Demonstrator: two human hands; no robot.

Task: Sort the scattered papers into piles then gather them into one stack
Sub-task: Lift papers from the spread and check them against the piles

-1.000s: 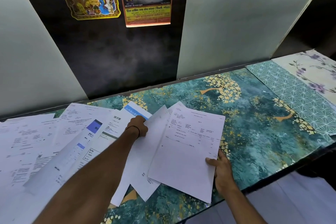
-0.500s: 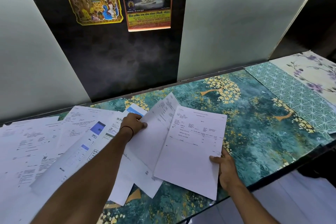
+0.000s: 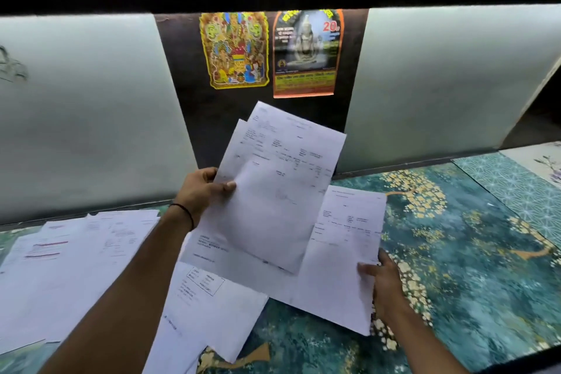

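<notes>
Loose papers (image 3: pixel 76 252) cover the left of the counter (image 3: pixel 470 252). Beside them the left grip (image 3: pixel 203 191) pinches the lifted sheets (image 3: pixel 273 185) by their left edge, long axis slanting up and away. Down to their right lies the flat sheet (image 3: pixel 340 252), with the thumb of the right grip (image 3: pixel 388 285) on its near edge. Clasped or not, I cannot tell.

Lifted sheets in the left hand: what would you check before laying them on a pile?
1. Grip: ok, the left hand pinches the lifted sheets by their edge.
2. Alignment: not ok, the lifted sheets are fanned apart at the top corner.
3. Base: ok, the right hand holds the flat sheet, thumb on top.
4. Matching type: cannot tell, the print is too blurred.
5. Neatness: not ok, the left pile lies askew, its sheets overlapping.
</notes>
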